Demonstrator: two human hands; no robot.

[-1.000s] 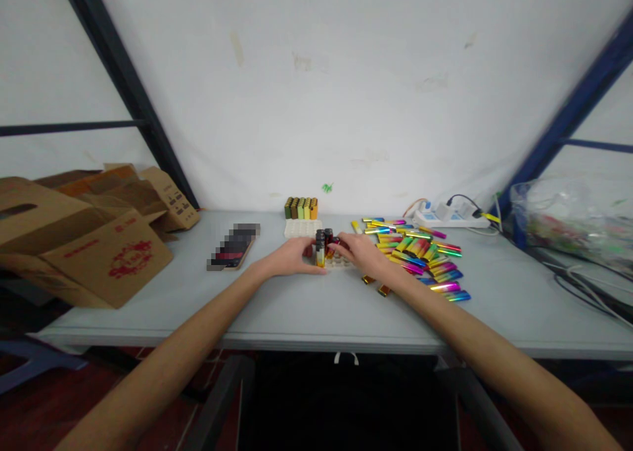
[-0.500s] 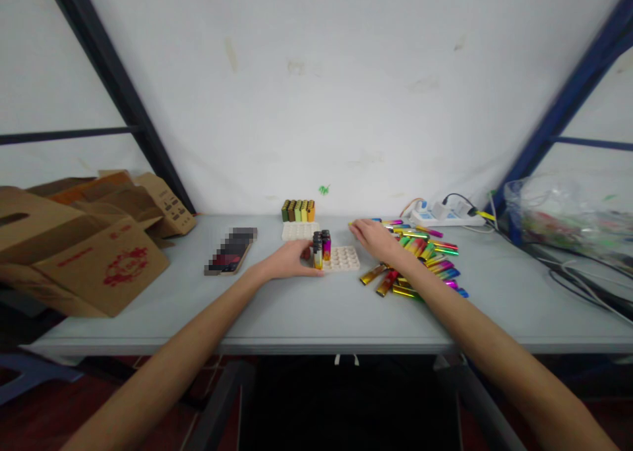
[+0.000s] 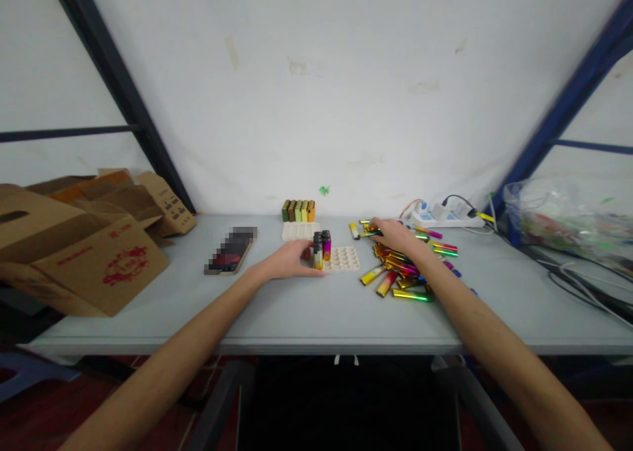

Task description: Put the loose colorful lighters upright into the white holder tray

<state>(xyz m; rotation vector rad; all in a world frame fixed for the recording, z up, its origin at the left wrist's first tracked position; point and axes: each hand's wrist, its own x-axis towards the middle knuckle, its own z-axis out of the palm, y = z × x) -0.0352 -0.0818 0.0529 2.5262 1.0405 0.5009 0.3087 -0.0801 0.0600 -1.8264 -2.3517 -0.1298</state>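
Note:
My left hand [image 3: 291,260] curls round the left end of a white tray with round holes [image 3: 342,260], thumb along the near edge. Several lighters [image 3: 318,248] with dark tops stand upright in that end, a purple one [image 3: 327,248] among them. Over the far left part of a heap of shiny multicoloured lighters [image 3: 403,261] is my right hand [image 3: 393,233], fingertips closed on a greenish lighter [image 3: 368,235]. A yellow lighter [image 3: 354,231] lies just left of those fingers. My right hand and forearm hide part of the heap.
Behind the tray stand a second white tray [image 3: 300,231] and a block of upright green-to-orange lighters [image 3: 299,211]. A phone [image 3: 232,250] and cardboard boxes [image 3: 106,260] are at left. A power strip [image 3: 448,218], cables and a plastic bag [image 3: 558,213] lie at right.
My right hand has moved right, over the heap's far left part. The yellow lighter by its fingertips now lies apart on the table. My left hand stays at the tray.

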